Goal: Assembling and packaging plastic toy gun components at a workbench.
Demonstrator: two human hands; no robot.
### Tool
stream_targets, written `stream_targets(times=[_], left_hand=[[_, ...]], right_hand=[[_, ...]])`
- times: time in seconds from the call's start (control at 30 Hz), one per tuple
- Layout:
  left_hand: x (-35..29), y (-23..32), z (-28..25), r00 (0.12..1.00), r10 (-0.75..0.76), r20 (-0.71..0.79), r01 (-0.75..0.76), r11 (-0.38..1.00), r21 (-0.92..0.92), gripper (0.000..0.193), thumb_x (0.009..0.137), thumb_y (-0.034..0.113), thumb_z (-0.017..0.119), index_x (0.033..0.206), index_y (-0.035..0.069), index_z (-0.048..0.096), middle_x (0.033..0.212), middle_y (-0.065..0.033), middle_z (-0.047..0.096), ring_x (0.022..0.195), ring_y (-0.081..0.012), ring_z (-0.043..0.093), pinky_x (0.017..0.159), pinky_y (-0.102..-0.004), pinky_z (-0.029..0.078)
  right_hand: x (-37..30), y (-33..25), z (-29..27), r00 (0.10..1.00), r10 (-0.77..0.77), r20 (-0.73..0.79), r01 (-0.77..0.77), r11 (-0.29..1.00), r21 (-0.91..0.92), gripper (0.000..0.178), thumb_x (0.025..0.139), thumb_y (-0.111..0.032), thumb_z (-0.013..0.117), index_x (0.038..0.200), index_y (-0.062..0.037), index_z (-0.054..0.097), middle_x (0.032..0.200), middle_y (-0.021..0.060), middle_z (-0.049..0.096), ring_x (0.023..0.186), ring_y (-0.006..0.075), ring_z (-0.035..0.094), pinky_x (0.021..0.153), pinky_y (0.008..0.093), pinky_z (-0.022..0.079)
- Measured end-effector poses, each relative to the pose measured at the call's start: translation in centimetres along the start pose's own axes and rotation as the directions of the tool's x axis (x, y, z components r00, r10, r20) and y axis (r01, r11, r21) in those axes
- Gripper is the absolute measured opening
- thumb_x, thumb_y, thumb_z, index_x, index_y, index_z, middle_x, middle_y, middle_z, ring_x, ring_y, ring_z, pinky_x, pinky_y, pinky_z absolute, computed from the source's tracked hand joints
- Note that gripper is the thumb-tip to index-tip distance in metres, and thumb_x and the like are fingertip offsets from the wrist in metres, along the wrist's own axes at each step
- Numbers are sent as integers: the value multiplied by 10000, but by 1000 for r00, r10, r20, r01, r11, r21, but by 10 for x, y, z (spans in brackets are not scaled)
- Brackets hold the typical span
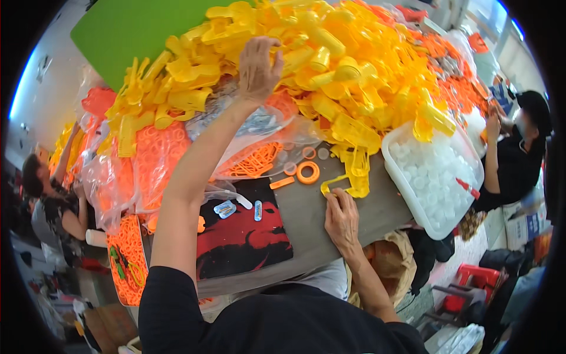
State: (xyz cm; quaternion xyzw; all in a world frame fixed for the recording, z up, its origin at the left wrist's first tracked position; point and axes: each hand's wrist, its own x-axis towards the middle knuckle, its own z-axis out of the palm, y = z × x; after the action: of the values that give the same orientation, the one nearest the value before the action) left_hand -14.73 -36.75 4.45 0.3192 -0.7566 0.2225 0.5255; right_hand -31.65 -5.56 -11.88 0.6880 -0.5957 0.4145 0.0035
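Note:
My left hand reaches to the near side of a big heap of yellow plastic parts. Its thumb stands apart from the bent fingers, and I make out nothing held between them. By the table's near edge my right hand is closed on the thin loop of a yellow plastic part, pinching it. That part lies flat at the foot of the heap. Left of it are an orange ring, a small orange strip and some small clear discs.
A white tub of translucent caps stands right. Bags of orange rings and orange clips lie left and centre. Small blue-and-silver packets rest on a black-and-red mat. An orange-filled tray is left. Two people work at the sides.

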Motion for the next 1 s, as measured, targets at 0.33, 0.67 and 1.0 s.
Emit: stream_targets(times=[0.33, 0.67, 1.0], left_hand=[[40, 59, 54, 923, -43, 382, 159, 948, -277, 514, 870, 349, 742, 1289, 69, 640, 1113, -131, 696, 942, -323, 698, 800, -439, 584], [25, 55, 28, 714, -426, 556, 698, 374, -611, 456, 929, 196, 729, 1319, -4, 602, 1209, -99, 633, 971, -176, 670, 803, -323, 617], [-71, 93, -190, 482, -522, 704, 860, 128, -494, 442, 989, 227, 634, 1353, -12, 557, 1165, -80, 672, 921, -176, 689, 770, -309, 600]], right_hand=[[-6, 5, 4, 999, -11, 47, 9, 999, 33, 413, 836, -19, 673, 1246, -20, 622, 1269, 159, 576, 1137, 332, 588, 1007, 455, 452], [-11, 8, 3, 999, 6, 41, -7, 999, 41, 377, 836, -19, 667, 1211, -26, 634, 1252, 161, 580, 1137, 338, 584, 992, 445, 454], [-9, 18, 3, 997, 37, -69, -35, 999, 22, 204, 832, -148, 731, 999, -66, 649, 1076, 99, 599, 1017, 310, 579, 882, 446, 442]])
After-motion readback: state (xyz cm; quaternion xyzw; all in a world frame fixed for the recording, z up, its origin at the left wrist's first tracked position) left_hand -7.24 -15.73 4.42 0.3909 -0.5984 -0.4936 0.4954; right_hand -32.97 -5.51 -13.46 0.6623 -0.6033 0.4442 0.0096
